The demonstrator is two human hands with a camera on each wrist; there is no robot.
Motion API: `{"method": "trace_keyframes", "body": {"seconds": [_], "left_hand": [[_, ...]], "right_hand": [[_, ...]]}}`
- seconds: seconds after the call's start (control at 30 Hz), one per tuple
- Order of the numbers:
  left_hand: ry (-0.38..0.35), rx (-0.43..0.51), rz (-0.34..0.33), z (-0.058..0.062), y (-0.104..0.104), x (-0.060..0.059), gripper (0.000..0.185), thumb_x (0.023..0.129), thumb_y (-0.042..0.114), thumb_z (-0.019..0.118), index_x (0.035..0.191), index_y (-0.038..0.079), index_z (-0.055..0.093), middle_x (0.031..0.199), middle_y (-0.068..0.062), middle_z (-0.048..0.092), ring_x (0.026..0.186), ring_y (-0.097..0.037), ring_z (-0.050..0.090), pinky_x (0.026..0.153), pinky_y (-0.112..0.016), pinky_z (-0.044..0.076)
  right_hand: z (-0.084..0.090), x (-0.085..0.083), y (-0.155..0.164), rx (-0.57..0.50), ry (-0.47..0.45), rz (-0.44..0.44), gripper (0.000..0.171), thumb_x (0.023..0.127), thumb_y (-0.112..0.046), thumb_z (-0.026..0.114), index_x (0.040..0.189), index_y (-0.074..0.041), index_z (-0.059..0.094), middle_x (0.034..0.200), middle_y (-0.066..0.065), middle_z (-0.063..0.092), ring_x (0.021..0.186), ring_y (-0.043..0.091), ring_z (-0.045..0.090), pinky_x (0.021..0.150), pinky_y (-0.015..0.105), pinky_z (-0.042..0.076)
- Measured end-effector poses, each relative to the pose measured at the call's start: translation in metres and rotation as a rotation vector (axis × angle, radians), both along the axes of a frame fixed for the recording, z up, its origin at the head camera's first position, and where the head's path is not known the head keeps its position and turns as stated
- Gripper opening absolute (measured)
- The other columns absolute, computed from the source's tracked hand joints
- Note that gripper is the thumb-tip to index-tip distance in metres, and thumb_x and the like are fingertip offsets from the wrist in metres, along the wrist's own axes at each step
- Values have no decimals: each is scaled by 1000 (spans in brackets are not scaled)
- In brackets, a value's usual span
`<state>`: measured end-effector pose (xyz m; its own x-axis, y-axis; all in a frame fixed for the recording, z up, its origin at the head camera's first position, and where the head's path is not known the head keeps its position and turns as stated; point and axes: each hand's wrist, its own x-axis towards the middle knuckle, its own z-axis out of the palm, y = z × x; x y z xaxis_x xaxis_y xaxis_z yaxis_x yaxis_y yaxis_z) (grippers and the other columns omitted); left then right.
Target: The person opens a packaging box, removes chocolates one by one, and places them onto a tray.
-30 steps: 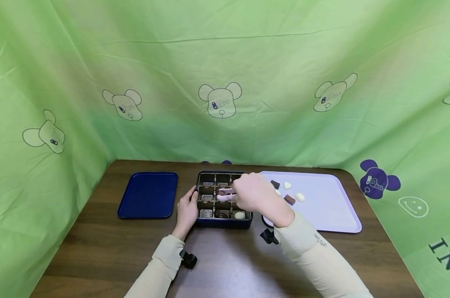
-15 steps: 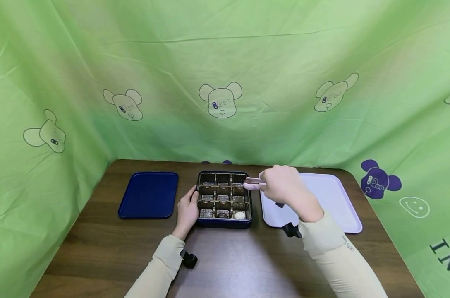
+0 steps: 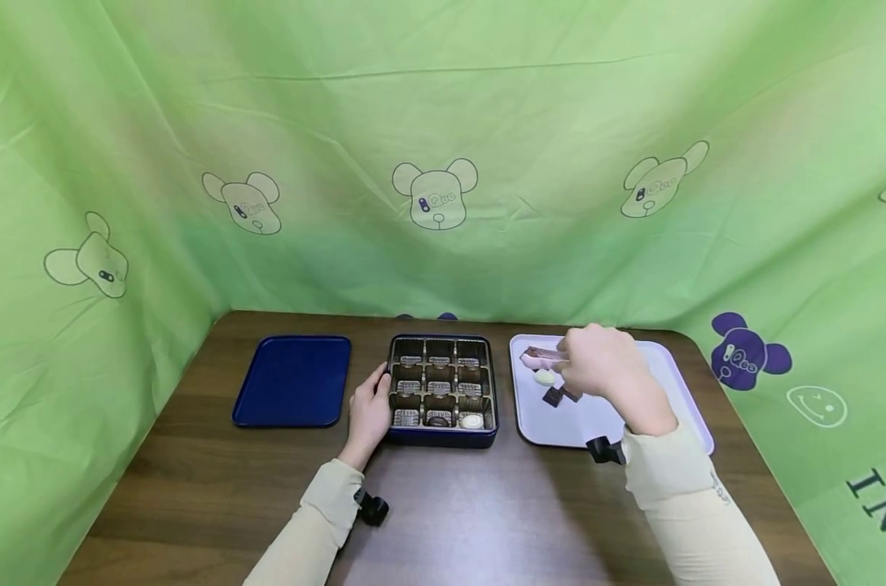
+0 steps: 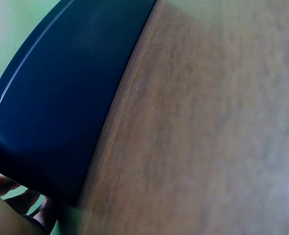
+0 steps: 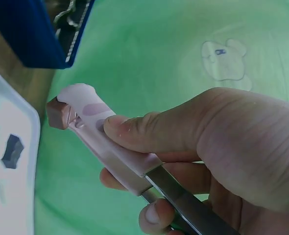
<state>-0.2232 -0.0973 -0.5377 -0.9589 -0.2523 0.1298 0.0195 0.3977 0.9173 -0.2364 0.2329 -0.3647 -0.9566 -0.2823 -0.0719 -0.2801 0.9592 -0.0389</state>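
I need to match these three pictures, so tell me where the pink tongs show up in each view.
Head: the pink tongs are right of centre, over the far left corner of the lilac tray, gripped by the right hand.
Left wrist: not in it.
Right wrist: the tongs run across the middle, a brown piece at their tips.
Shared landmark: the dark blue box, also and.

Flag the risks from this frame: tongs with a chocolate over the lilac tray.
1. The brown chocolate sits at the very tips of the pink tongs; a slack grip by the right hand could drop it.
2. Pieces already lie below on the lilac tray; a landing could knock the white piece.
3. The left hand only rests against the chocolate box; it may slide.
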Motion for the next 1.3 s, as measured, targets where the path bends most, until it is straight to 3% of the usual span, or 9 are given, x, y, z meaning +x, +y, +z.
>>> {"method": "trace_keyframes", "body": {"seconds": [0.63, 1.03, 1.3], "left_hand": [[-8, 3, 9, 1, 1, 0, 38, 105, 22, 53, 138, 7, 64, 136, -15, 63, 129, -36, 56, 107, -52, 43], [6, 3, 4, 2, 1, 0, 37, 105, 21, 53, 138, 7, 64, 136, -16, 63, 129, -35, 57, 106, -52, 44], [0, 6, -1, 0, 1, 1, 37, 105, 22, 53, 138, 7, 63, 136, -15, 63, 130, -35, 56, 107, -52, 44]], "right_hand": [[-56, 1, 9, -3, -38, -4, 22, 81, -18, 69, 61, -20, 60, 62, 1, 54, 56, 22, 49, 48, 42, 42], [-62, 1, 7, 6, -28, -55, 37, 85, -39, 77, 63, -16, 58, 64, 6, 57, 57, 26, 53, 49, 49, 46], [-56, 3, 8, -15, 4, -41, 31, 86, -35, 75, 66, -16, 62, 63, 3, 56, 56, 24, 53, 49, 48, 46]]}}
